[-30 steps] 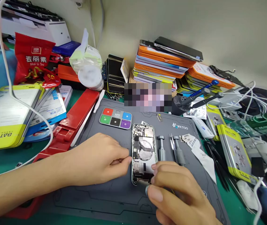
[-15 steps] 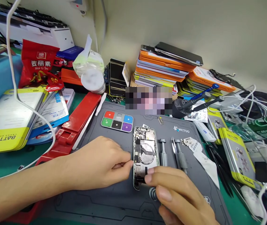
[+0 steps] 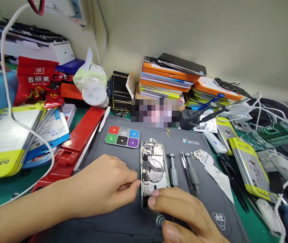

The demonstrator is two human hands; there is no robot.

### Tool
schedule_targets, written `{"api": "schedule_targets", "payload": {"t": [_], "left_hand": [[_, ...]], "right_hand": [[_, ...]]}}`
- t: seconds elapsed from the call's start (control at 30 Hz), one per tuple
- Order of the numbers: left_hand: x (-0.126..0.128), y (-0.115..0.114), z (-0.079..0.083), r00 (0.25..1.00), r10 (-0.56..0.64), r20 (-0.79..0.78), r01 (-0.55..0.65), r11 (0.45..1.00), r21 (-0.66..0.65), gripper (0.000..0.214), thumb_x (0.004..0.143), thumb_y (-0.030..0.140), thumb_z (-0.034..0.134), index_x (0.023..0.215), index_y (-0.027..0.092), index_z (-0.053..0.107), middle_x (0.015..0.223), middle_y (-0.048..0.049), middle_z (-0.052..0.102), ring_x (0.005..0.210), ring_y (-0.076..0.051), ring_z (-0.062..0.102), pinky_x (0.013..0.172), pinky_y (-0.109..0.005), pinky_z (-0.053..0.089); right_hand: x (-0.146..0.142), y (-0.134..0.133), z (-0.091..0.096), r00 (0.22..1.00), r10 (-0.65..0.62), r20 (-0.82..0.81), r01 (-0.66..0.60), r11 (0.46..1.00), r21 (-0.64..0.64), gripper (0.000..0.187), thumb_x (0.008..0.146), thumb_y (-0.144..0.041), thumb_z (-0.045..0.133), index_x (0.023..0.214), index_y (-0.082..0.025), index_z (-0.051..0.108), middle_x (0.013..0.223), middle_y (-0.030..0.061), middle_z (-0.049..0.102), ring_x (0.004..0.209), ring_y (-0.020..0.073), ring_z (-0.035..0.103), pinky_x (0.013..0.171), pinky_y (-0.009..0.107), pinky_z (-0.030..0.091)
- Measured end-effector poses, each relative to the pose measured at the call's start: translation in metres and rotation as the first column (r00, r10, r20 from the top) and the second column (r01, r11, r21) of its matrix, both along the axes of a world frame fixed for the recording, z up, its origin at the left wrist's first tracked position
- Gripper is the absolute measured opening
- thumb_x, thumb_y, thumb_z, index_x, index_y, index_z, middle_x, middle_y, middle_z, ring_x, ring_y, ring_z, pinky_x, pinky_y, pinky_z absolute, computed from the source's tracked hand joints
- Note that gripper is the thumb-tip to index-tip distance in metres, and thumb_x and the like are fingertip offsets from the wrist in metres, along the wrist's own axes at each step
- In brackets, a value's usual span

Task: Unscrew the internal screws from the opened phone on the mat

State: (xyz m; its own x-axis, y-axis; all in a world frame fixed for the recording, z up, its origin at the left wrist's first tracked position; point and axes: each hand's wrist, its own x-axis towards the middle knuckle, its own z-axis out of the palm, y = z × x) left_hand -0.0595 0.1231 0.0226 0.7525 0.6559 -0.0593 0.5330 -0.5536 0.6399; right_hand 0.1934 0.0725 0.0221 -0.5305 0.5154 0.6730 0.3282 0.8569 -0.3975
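Observation:
An opened phone (image 3: 155, 167) with its insides showing lies lengthwise on a grey work mat (image 3: 97, 145). My left hand (image 3: 102, 189) rests on the mat beside it, fingers curled, thumb and forefinger pinched against the phone's left edge. My right hand (image 3: 185, 216) is closed around a small screwdriver (image 3: 160, 221); only its knurled end shows below my fingers. Those fingertips cover the phone's near end, so the tip is hidden.
On the mat lie a coloured screw tray (image 3: 122, 136), a spare screwdriver (image 3: 173, 167), tweezers (image 3: 185, 168) and paper scraps (image 3: 217, 175). A red tool (image 3: 83, 132) and battery boxes (image 3: 4, 141) crowd the left. Stacked orange cases (image 3: 169, 77) stand behind; cables and boxes (image 3: 245, 162) fill the right.
My right hand has slid toward me and slightly left along the phone's near end, and the screwdriver's end now shows lower. My left hand stays at the phone's edge.

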Motion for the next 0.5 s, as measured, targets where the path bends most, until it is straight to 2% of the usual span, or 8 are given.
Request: {"api": "schedule_targets", "payload": {"t": [0.07, 0.17, 0.3, 0.5], "left_hand": [[0.000, 0.000, -0.001, 1.000, -0.002, -0.003, 0.002, 1.000, 0.000, 0.037, 0.108, 0.030, 0.043, 0.073, 0.022, 0.045, 0.064, 0.0026, 0.053, 0.063, -0.017, 0.050, 0.063, -0.036, 0.023], [0.000, -0.001, -0.002, 1.000, 0.004, -0.001, -0.004, 1.000, 0.011, 0.036, 0.108, 0.030, 0.044, 0.073, 0.022, 0.045, 0.065, 0.0025, 0.054, 0.063, -0.017, 0.051, 0.064, -0.036, 0.024], [0.001, 0.000, -0.003, 1.000, 0.001, 0.006, -0.001, 1.000, 0.031, 0.036, 0.109, 0.029, 0.044, 0.073, 0.022, 0.044, 0.065, 0.0021, 0.053, 0.063, -0.017, 0.050, 0.065, -0.036, 0.025], [0.002, 0.000, -0.005, 1.000, -0.010, 0.008, 0.009, 0.999, 0.039, 0.035, 0.109, 0.028, 0.044, 0.074, 0.022, 0.044, 0.066, 0.0019, 0.056, 0.063, -0.017, 0.050, 0.063, -0.036, 0.025]], "right_hand": [[0.004, 0.000, 0.009, 0.997, 0.019, 0.077, -0.016, 0.999, -0.049, 0.024, 0.110, -0.023, 0.062, 0.133, -0.021, 0.067, 0.108, 0.0083, 0.084, 0.109, 0.0187, 0.081, 0.097, 0.031, 0.067], [0.004, -0.002, 0.016, 0.997, 0.011, 0.075, -0.009, 1.000, -0.027, 0.012, 0.111, -0.023, 0.063, 0.121, -0.020, 0.070, 0.103, 0.0071, 0.084, 0.107, 0.0170, 0.081, 0.098, 0.028, 0.066], [0.000, -0.003, 0.014, 0.999, -0.017, 0.034, 0.018, 1.000, -0.014, 0.015, 0.113, -0.026, 0.058, 0.120, -0.021, 0.071, 0.100, 0.0051, 0.084, 0.102, 0.0155, 0.081, 0.098, 0.026, 0.065], [-0.001, -0.002, 0.006, 0.999, -0.020, 0.040, 0.018, 0.999, 0.040, 0.012, 0.111, -0.019, 0.057, 0.120, -0.017, 0.066, 0.100, 0.0066, 0.083, 0.101, 0.0155, 0.080, 0.098, 0.025, 0.064]]}}
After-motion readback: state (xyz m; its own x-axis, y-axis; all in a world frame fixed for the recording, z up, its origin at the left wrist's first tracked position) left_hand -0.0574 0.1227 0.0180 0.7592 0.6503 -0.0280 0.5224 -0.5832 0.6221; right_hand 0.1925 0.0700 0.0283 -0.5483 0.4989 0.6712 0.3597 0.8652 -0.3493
